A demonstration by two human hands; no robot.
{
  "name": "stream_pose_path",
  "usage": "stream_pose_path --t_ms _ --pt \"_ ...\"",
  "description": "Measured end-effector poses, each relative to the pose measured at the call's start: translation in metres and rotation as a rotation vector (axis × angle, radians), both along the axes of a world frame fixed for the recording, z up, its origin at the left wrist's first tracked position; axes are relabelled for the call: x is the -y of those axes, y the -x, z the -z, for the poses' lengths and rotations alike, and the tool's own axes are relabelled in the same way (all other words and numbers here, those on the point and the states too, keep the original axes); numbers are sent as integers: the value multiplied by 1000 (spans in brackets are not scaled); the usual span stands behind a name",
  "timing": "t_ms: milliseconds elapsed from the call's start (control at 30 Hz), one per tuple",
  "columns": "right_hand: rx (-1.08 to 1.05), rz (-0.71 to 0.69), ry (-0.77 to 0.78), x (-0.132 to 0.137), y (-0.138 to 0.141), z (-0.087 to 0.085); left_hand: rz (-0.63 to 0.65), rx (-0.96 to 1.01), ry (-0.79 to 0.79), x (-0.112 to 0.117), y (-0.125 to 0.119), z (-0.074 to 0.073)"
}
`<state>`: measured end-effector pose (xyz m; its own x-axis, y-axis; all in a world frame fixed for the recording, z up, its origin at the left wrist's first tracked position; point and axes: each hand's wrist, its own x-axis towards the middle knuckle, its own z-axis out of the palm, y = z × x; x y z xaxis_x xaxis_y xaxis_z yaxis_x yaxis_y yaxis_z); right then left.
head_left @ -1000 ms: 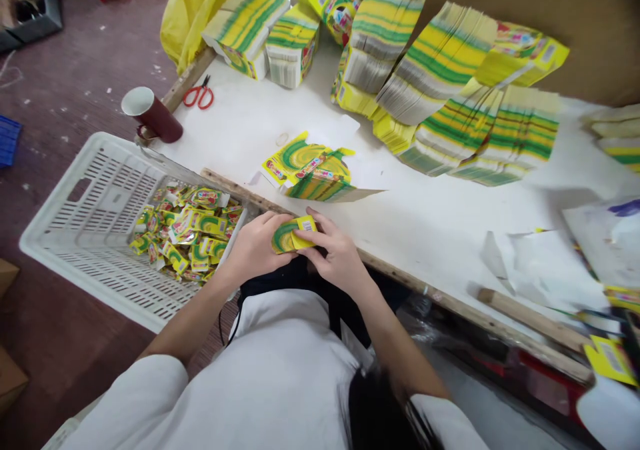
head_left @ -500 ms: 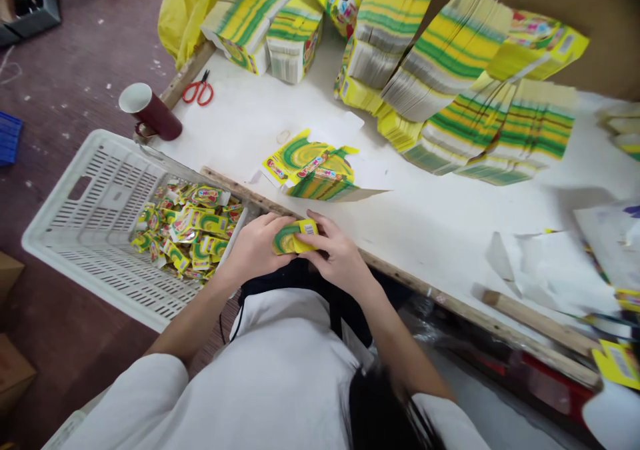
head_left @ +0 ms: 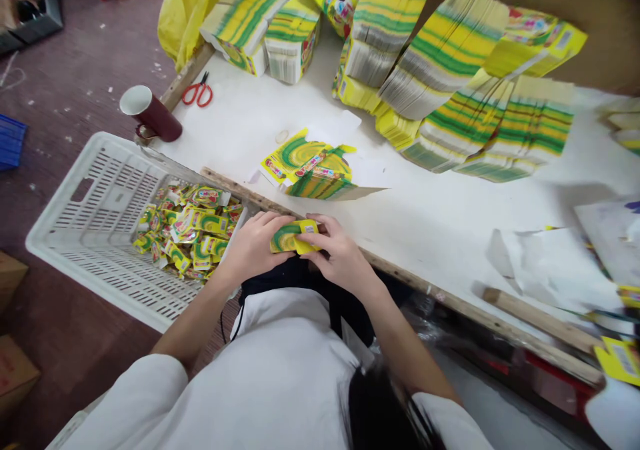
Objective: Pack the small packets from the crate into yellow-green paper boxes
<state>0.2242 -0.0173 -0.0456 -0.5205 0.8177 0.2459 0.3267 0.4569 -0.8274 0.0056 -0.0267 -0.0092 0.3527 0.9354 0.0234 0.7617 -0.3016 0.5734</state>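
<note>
White table (head_left: pixel 420 227): it stretches out in front of you, and both your hands meet just beside its wooden near edge.
Small card pack (head_left: pixel 286 238): it is yellow and green, and it sits between your two hands, low in front of your shirt.
Left hand (head_left: pixel 257 245): your thumb and fingers pinch one end of the pack; the fingers' undersides are hidden.
Right hand (head_left: pixel 337 253): your thumb and fingertips pinch the other end, the yellow one with the bar lines.
Good pinch: a light, steady left hand should stop the card from bending, I think, while soft right fingertips line up the edges.
Watch out: a hard squeeze could crease the thin card.
Loose cards (head_left: pixel 325 187): they lie on the table just past your hands, one standing on its side.
White basket (head_left: pixel 83 227): it is beside the table at your left, with a pile of little packs (head_left: pixel 200 227) inside.
Red scissors (head_left: pixel 199 95): they lie farther off, near the mug (head_left: pixel 163 122).
Card stacks (head_left: pixel 445 50): they stand at the far side.
</note>
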Motion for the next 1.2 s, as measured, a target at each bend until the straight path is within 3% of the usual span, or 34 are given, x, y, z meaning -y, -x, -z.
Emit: stream_pose_path --t_ms 67,200,267,367,433,700,900,1000,1100,1200 --pt "-11 70 -35 1 0 1 -131 120 -25 0 1 2" --pt "-32 203 -89 2 1 1 -560 589 27 -2 1 10" --pt "-38 232 -103 2 2 1 -648 790 116 -3 0 13" --pt "-31 226 -111 2 4 3 -607 916 331 -2 -2 14" --pt "-16 192 -106 2 5 5 -595 912 393 0 -4 13" --pt "-32 55 43 1 -3 1 -636 998 355 -3 -8 12" --pt "-218 216 208 1 11 5 -615 964 364 0 -10 12" --pt "-244 212 280 3 17 7 -615 885 371 3 -8 9" --pt "-259 126 292 3 12 1 -530 717 399 4 17 -2" --pt "-251 167 218 -1 0 -10 -476 341 290 2 68 -23"
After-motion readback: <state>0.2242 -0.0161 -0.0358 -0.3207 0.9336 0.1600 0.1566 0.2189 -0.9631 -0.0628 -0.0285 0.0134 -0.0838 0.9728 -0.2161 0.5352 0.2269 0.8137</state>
